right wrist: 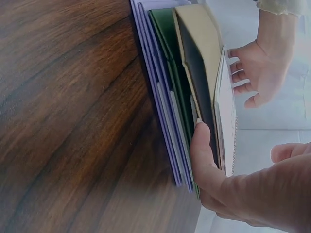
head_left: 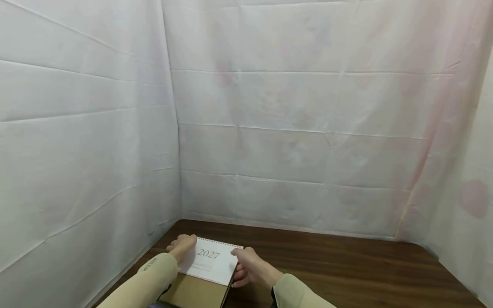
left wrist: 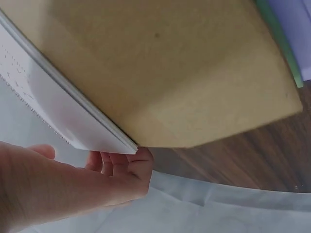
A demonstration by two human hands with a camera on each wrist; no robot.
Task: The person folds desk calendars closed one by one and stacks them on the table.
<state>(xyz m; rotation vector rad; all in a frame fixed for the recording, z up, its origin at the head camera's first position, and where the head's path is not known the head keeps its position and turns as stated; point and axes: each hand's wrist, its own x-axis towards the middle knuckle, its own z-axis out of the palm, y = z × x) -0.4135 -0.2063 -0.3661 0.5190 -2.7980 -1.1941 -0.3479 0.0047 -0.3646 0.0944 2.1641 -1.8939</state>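
Note:
A white spiral-bound desk calendar [head_left: 208, 262] marked 2027 lies on a tan folder [head_left: 200, 291]. Under the tan folder, the right wrist view shows a green folder [right wrist: 164, 24] and purple folders [right wrist: 146, 43] in one stack. My left hand [head_left: 182, 247] is at the calendar's far left corner; its bent fingers touch the edge in the left wrist view. On the opposite side, my right hand [head_left: 252, 267] has its fingers against the edges of the calendar and tan folder. Its thumb stands apart, over the calendar's right corner.
The stack sits on a dark wood-grain table [head_left: 346, 269], near its left side. White sheeting [head_left: 285, 149] hangs behind the table and along both sides.

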